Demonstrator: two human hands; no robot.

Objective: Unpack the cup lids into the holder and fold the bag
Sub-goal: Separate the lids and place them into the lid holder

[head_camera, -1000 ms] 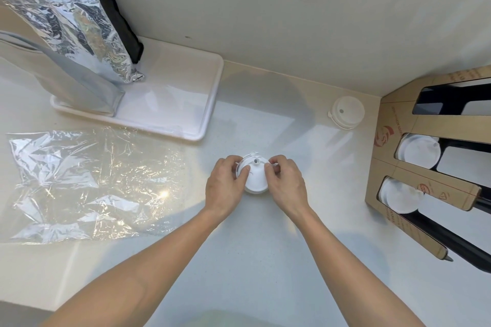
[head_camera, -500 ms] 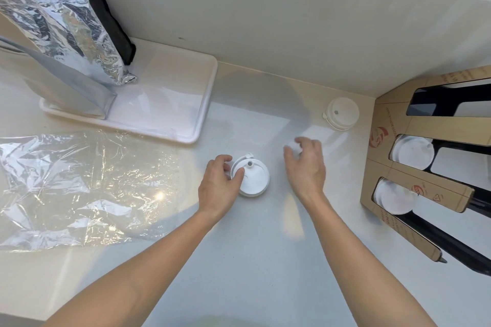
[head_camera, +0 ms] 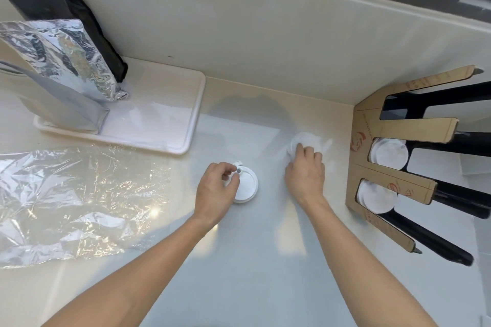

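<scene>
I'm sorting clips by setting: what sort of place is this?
Probably a café or drinks-shop prep counter: a cardboard lid holder already stocked with white lids, more cup lids on the pale countertop, and foil pouches standing in a white tray.

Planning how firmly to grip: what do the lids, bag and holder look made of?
Lids: white, smooth, moulded, likely thin plastic.
Bag: clear, crinkly, glinting film, probably thin plastic.
Holder: matte brown faces with printed marks, looks like cardboard over black parts.
</scene>
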